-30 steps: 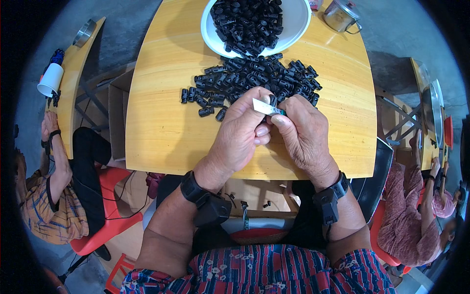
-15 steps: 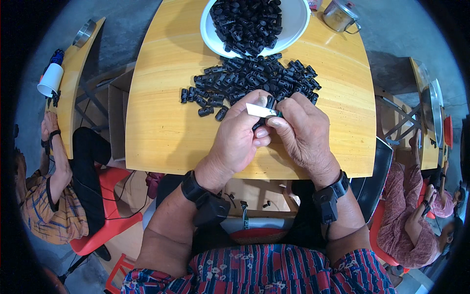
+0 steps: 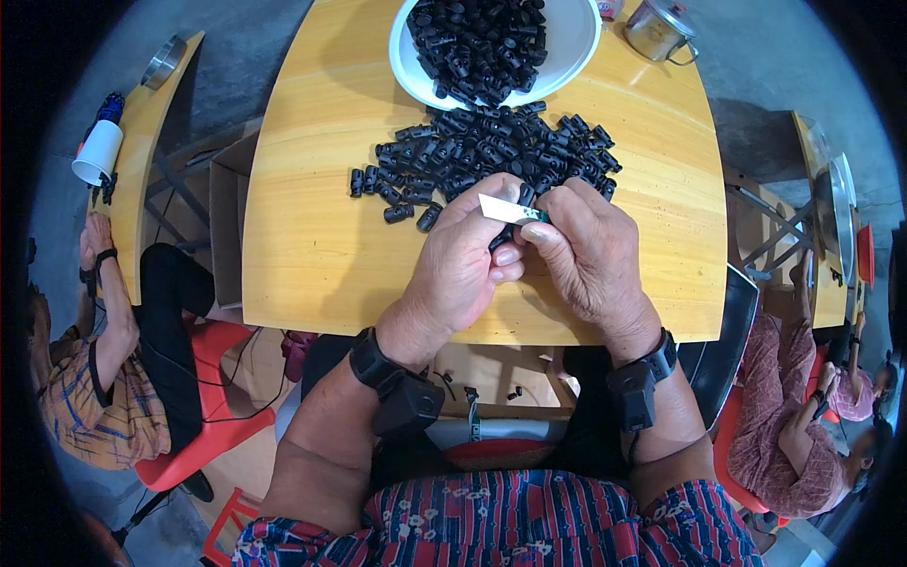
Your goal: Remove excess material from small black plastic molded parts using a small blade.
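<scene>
Black part (image 3: 526, 194) between the hands, pinched by the left hand (image 3: 458, 250), long axis apparently one to seven o'clock; the right hand (image 3: 593, 246), at four o'clock, pinches a pale blade (image 3: 503, 209) crossing it, tip toward ten. Neither hand is clearly nearer.

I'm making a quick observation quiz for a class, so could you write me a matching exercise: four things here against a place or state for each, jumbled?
1. metal mug
2. white bowl
3. pale blade
4. white cup

A. gripped in the person's right hand
B. on the side table at the person's left
C. heaped with black parts
D. near the far right corner of the wooden table

Right pairs: 1-D, 2-C, 3-A, 4-B
</scene>
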Demonstrator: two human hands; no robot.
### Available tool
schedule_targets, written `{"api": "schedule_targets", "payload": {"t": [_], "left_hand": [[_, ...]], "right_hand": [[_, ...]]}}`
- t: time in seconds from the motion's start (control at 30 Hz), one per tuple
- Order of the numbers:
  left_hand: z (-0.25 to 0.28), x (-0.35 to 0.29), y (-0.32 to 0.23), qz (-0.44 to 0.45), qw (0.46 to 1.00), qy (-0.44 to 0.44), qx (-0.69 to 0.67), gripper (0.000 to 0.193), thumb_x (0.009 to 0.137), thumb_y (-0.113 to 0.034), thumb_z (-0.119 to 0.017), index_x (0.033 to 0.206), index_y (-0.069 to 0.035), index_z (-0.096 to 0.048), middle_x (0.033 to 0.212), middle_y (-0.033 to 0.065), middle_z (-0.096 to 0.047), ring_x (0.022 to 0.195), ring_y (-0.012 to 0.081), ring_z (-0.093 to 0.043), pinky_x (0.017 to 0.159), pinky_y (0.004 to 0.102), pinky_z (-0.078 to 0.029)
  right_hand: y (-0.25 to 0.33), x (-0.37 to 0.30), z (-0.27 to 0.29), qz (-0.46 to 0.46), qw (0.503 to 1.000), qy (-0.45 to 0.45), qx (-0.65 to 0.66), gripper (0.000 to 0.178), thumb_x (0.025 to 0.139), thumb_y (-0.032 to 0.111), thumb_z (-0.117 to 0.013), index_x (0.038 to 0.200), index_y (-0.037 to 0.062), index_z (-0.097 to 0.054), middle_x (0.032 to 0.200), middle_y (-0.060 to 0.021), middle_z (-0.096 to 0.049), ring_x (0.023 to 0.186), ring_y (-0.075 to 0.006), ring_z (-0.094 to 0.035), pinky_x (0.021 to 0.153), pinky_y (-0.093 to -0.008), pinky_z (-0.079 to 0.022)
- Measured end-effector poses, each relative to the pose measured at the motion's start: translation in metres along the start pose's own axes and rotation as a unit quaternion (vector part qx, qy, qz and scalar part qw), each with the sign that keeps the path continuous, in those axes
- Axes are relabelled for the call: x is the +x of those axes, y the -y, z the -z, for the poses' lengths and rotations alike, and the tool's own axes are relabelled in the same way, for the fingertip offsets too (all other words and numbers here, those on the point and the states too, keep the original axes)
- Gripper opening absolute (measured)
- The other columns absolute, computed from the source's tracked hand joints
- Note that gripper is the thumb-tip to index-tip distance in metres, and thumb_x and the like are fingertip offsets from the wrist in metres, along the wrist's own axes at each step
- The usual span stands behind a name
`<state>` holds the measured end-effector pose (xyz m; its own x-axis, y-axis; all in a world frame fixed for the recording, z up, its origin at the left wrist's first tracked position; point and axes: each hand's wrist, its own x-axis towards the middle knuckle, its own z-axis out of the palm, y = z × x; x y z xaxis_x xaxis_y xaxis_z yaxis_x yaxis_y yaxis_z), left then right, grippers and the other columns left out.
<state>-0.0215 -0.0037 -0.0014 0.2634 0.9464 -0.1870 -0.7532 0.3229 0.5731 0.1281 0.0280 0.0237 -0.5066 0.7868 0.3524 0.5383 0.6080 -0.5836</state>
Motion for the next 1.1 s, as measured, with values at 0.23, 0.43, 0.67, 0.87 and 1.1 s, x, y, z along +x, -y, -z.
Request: {"api": "schedule_targets", "payload": {"t": [0.23, 0.43, 0.67, 0.87, 1.1], "left_hand": [[0.0046, 0.0022, 0.0006, 0.009, 1.000, 0.001, 0.001, 0.016, 0.096, -0.027, -0.049, 0.090, -0.012, -0.049, 0.075, -0.0024, -0.044, 0.059, 0.0028, -0.036, 0.049, 0.0155, -0.028], [0.0046, 0.0011, 0.0019, 0.006, 1.000, -0.008, -0.002, 0.017, 0.096, -0.028, -0.048, 0.091, -0.012, -0.049, 0.076, -0.0021, -0.044, 0.059, 0.0026, -0.036, 0.049, 0.0151, -0.028], [0.0044, 0.0017, 0.0012, 0.008, 1.000, -0.004, -0.006, 0.015, 0.096, -0.026, -0.047, 0.093, -0.012, -0.049, 0.076, -0.0025, -0.044, 0.060, 0.0021, -0.036, 0.049, 0.0143, -0.029], [0.0044, 0.0015, 0.0031, -0.005, 1.000, -0.006, -0.008, 0.012, 0.097, -0.023, -0.047, 0.096, -0.012, -0.051, 0.077, -0.0032, -0.044, 0.060, 0.0009, -0.035, 0.050, 0.0140, -0.029], [0.0033, 0.0010, 0.0049, -0.013, 1.000, -0.018, -0.008, 0.012, 0.098, -0.023, -0.047, 0.099, -0.012, -0.051, 0.077, -0.0037, -0.043, 0.061, 0.0010, -0.035, 0.051, 0.0140, -0.029]], "right_hand": [[-0.0025, 0.0011, 0.0006, 0.017, 1.000, 0.005, 0.006, 0.022, 0.085, 0.029, -0.061, 0.080, 0.0081, -0.055, 0.068, -0.0089, -0.050, 0.061, -0.0280, -0.055, 0.053, -0.0365, -0.045], [-0.0006, 0.0001, -0.0018, -0.006, 1.000, 0.001, 0.011, 0.022, 0.087, 0.029, -0.059, 0.081, 0.0079, -0.054, 0.068, -0.0090, -0.050, 0.061, -0.0282, -0.055, 0.054, -0.0362, -0.045], [-0.0010, 0.0012, -0.0003, -0.008, 1.000, 0.007, 0.016, 0.022, 0.087, 0.028, -0.059, 0.080, 0.0078, -0.054, 0.069, -0.0091, -0.051, 0.061, -0.0286, -0.056, 0.054, -0.0365, -0.045], [-0.0009, 0.0014, -0.0013, -0.010, 1.000, 0.005, 0.019, 0.021, 0.086, 0.027, -0.060, 0.081, 0.0074, -0.053, 0.069, -0.0097, -0.051, 0.062, -0.0292, -0.056, 0.054, -0.0371, -0.045], [-0.0006, 0.0002, -0.0043, -0.013, 1.000, 0.007, 0.020, 0.019, 0.086, 0.024, -0.059, 0.082, 0.0065, -0.053, 0.071, -0.0109, -0.052, 0.062, -0.0305, -0.056, 0.054, -0.0382, -0.045]]}}
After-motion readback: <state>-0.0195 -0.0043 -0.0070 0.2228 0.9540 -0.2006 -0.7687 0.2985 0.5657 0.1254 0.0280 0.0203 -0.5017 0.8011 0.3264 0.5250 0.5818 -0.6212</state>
